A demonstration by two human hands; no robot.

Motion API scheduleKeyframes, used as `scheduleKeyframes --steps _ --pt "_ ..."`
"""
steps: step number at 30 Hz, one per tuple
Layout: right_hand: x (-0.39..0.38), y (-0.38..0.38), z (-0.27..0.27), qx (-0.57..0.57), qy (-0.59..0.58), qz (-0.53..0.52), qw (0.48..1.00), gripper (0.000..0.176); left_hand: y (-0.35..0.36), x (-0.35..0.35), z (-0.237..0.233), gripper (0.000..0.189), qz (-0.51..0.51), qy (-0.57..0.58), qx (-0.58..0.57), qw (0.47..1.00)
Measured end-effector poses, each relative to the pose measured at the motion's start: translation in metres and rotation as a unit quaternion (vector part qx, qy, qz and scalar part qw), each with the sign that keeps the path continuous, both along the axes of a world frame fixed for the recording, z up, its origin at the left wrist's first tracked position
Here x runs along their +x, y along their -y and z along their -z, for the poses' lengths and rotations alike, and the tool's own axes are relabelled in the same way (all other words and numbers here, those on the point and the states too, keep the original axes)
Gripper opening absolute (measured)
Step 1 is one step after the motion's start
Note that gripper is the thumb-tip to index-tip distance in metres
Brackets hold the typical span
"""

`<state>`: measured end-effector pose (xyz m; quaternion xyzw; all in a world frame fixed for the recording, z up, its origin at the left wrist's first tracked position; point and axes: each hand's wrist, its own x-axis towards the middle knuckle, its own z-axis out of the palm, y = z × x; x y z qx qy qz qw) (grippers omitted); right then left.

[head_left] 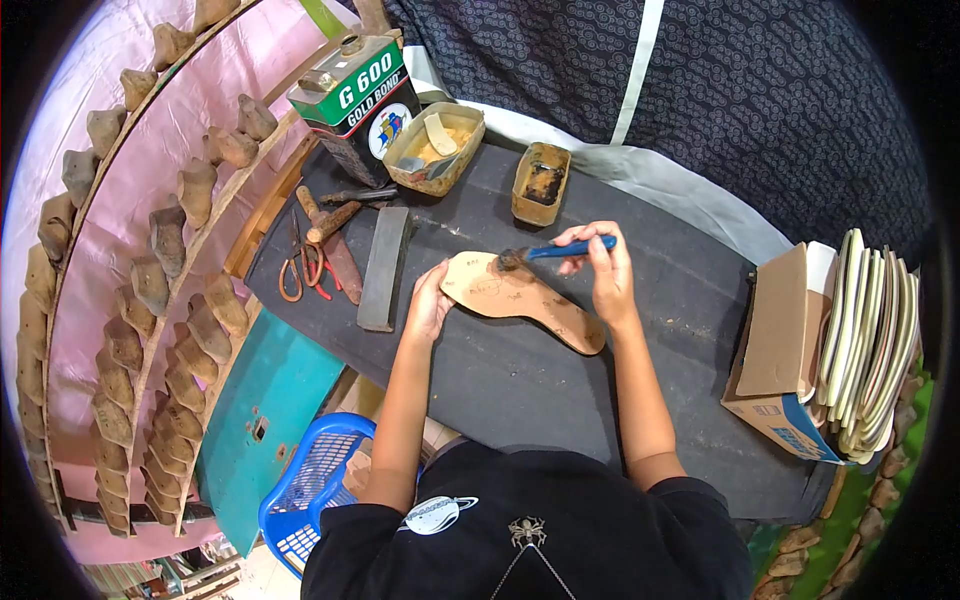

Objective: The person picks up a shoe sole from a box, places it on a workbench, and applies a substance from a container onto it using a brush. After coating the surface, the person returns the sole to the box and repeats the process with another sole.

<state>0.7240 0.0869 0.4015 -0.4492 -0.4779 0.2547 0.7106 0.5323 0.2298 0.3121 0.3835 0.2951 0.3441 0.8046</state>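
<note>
A tan shoe insole (525,300) lies at a slant over the dark tabletop, its wide end to the left. My left hand (430,298) grips that wide end by its edge. In my right hand (605,268) is a brush with a blue handle (570,248). The dark bristles (512,259) touch the insole's upper edge near the wide end. Around them the surface looks darker and wet, while the left tip is paler. Small dark marks dot the insole.
Beyond the insole stand a small tub with dark residue (541,184), a larger tub (434,150) and a G 600 can (356,105). Scissors (300,262), a hammer (332,240) and a grey block (384,270) lie left. A box of insoles (790,345) stands right; shoe lasts (167,240) line racks.
</note>
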Motion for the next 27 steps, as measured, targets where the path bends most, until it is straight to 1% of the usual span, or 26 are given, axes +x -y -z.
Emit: scheduleKeyframes --steps 1,5,7,9,11,13,14,16,19,20,23,25,27 --pt "-0.004 -0.003 0.002 0.011 -0.023 -0.011 1.0 0.018 0.0 0.0 -0.001 0.03 -0.001 -0.005 0.0 1.0" --pt "-0.006 -0.006 0.009 -0.035 0.005 -0.025 0.999 0.018 0.0 0.0 0.0 0.03 -0.002 -0.003 0.002 1.0" --pt "-0.001 -0.004 0.009 -0.029 0.004 -0.013 0.999 0.019 0.002 0.0 -0.003 0.03 0.005 -0.018 0.005 1.0" --pt "0.009 0.001 0.006 -0.057 0.037 0.018 0.998 0.021 0.003 0.0 -0.004 0.03 0.005 -0.023 0.008 1.0" --pt "0.016 0.004 0.006 -0.047 0.047 0.046 0.997 0.023 0.003 0.0 -0.004 0.031 0.006 -0.027 0.011 1.0" --pt "0.019 0.006 0.003 -0.056 0.05 0.071 0.995 0.019 0.002 0.0 -0.003 0.031 0.009 -0.031 0.018 0.999" --pt "0.019 0.006 0.003 -0.056 0.05 0.071 0.995 0.019 0.002 0.001 -0.003 0.031 0.01 -0.031 0.019 0.999" --pt "0.014 0.003 0.003 -0.019 0.015 0.083 0.996 0.018 0.002 0.001 -0.003 0.031 0.0 -0.021 0.015 1.0" --pt "0.001 -0.007 0.008 0.01 0.002 0.072 0.997 0.017 0.002 0.001 -0.002 0.032 0.01 -0.013 0.015 1.0" --pt "0.001 -0.008 0.012 0.001 -0.008 0.038 0.999 0.019 0.002 0.001 -0.003 0.032 0.011 -0.014 0.015 1.0" --pt "0.001 -0.01 0.018 -0.03 0.01 0.034 0.999 0.018 0.004 0.0 -0.006 0.033 0.017 -0.024 0.026 0.999" --pt "0.007 -0.009 0.019 -0.024 0.01 0.034 0.999 0.02 0.005 0.0 -0.008 0.034 0.021 -0.03 0.033 0.999" --pt "0.014 -0.005 0.017 -0.055 0.032 0.044 0.997 0.021 0.004 0.0 -0.008 0.034 0.023 -0.029 0.033 0.999"
